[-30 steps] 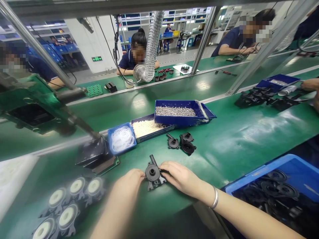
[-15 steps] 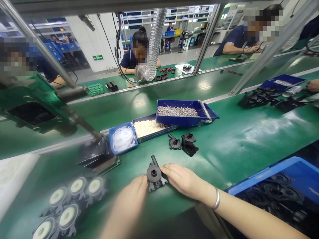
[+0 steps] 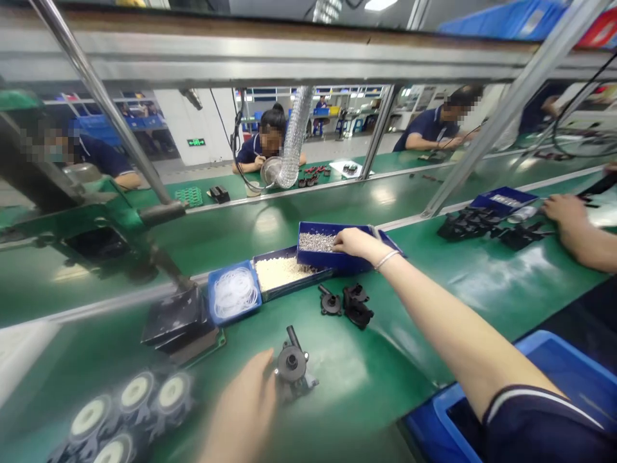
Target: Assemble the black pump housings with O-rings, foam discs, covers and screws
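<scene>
A black pump housing [image 3: 291, 364] with a round raised hub and a spout pointing up lies on the green bench, small bright metal spots showing at its sides. My left hand [image 3: 245, 405], blurred, is at its left edge with the fingers closed against it. Farther off, my right hand [image 3: 354, 243] reaches into the blue bin of small metal screws [image 3: 315, 242]. Its fingers are drawn together among the screws; the fingertips are partly hidden. Between the hands lie a black round cover with a spout [image 3: 330, 303] and two more black housing parts [image 3: 357, 307].
Left of the screws stand a bin of cream-coloured pieces [image 3: 279, 273] and a tray of clear rings [image 3: 235, 292]. Housings with white discs [image 3: 135, 391] lie at lower left, near a machine [image 3: 91, 225]. A blue crate [image 3: 554, 360] is at right; a co-worker's hand [image 3: 566, 215] works beyond.
My right hand has left the pump housing and gone forward into the screw bin. My left hand stays beside the housing. The view has tilted up.
</scene>
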`<move>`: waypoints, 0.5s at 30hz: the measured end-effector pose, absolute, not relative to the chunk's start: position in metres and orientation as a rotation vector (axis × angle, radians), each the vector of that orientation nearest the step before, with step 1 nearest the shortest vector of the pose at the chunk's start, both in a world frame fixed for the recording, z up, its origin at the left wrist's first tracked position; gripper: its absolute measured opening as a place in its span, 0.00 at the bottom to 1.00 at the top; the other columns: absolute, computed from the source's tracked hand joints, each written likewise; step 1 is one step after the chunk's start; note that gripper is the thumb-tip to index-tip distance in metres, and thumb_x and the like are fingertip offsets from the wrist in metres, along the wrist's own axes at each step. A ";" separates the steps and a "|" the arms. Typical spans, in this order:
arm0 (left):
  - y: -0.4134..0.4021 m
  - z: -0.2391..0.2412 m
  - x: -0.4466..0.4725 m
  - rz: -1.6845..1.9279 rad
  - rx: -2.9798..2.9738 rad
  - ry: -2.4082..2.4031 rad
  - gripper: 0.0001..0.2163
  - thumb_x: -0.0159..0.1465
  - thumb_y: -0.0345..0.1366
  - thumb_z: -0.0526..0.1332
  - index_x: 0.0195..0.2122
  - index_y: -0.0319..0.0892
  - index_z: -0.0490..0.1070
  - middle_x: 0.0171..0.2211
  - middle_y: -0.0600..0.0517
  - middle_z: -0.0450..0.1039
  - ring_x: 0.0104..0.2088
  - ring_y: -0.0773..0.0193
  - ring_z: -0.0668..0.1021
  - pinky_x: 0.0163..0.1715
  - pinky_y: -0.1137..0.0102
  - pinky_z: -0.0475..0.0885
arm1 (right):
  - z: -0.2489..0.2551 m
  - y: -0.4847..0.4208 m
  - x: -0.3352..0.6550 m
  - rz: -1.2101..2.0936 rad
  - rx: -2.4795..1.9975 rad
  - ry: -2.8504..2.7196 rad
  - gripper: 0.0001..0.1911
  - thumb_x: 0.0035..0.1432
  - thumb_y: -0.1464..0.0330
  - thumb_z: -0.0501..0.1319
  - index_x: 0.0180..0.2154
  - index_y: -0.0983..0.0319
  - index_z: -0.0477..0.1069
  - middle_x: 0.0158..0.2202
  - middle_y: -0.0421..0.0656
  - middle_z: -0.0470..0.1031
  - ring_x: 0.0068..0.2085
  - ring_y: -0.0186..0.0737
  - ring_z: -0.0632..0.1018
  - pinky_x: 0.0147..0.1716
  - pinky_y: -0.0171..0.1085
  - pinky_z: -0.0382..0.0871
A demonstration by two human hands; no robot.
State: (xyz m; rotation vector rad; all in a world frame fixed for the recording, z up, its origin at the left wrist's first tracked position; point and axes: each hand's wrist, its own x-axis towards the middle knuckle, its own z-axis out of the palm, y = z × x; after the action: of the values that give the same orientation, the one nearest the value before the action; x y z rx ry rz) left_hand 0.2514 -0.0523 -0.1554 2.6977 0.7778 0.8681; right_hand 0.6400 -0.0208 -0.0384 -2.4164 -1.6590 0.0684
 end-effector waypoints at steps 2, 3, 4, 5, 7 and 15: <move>-0.048 -0.161 0.247 0.842 2.671 0.796 0.15 0.66 0.35 0.56 0.53 0.43 0.70 0.46 0.47 0.79 0.42 0.59 0.83 0.42 0.70 0.81 | -0.042 -0.006 0.653 0.168 -2.443 -1.665 0.11 0.57 0.65 0.67 0.30 0.69 0.75 0.28 0.45 0.76 0.32 0.35 0.77 0.38 0.37 0.72; -0.045 -0.163 0.244 0.830 2.655 0.805 0.15 0.66 0.35 0.56 0.53 0.44 0.70 0.46 0.48 0.79 0.42 0.59 0.83 0.40 0.71 0.81 | -0.045 -0.003 0.656 0.197 -2.437 -1.659 0.12 0.58 0.64 0.66 0.30 0.68 0.74 0.28 0.43 0.75 0.31 0.33 0.76 0.37 0.36 0.72; -0.042 -0.165 0.242 0.817 2.639 0.812 0.15 0.66 0.35 0.56 0.53 0.46 0.71 0.46 0.49 0.80 0.42 0.59 0.83 0.38 0.72 0.81 | -0.048 -0.002 0.658 0.216 -2.423 -1.646 0.13 0.60 0.63 0.65 0.30 0.68 0.73 0.28 0.42 0.75 0.31 0.32 0.76 0.37 0.35 0.72; -0.039 -0.165 0.240 0.808 2.625 0.817 0.15 0.66 0.35 0.56 0.53 0.48 0.71 0.46 0.49 0.80 0.41 0.59 0.83 0.36 0.73 0.80 | -0.050 -0.002 0.659 0.232 -2.400 -1.626 0.14 0.61 0.63 0.64 0.30 0.68 0.73 0.28 0.42 0.75 0.31 0.32 0.76 0.38 0.35 0.72; -0.035 -0.164 0.238 0.807 2.603 0.822 0.15 0.65 0.34 0.57 0.53 0.50 0.72 0.45 0.51 0.80 0.40 0.60 0.83 0.31 0.74 0.80 | -0.053 -0.005 0.660 0.266 -2.339 -1.571 0.13 0.61 0.64 0.64 0.31 0.68 0.73 0.29 0.41 0.75 0.32 0.33 0.76 0.38 0.36 0.71; -0.032 -0.145 0.248 0.906 2.416 0.872 0.13 0.65 0.35 0.57 0.50 0.49 0.74 0.46 0.48 0.79 0.43 0.57 0.83 0.27 0.74 0.80 | -0.051 -0.017 0.666 0.473 -2.075 -1.242 0.10 0.61 0.66 0.61 0.35 0.69 0.73 0.23 0.41 0.73 0.19 0.27 0.67 0.22 0.29 0.63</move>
State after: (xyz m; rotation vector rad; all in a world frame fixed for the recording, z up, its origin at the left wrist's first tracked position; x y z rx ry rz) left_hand 0.2478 -0.0323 -0.1452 2.4164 0.8716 0.9060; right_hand 0.6657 -0.0166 -0.0511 -2.0755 -1.2424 0.4729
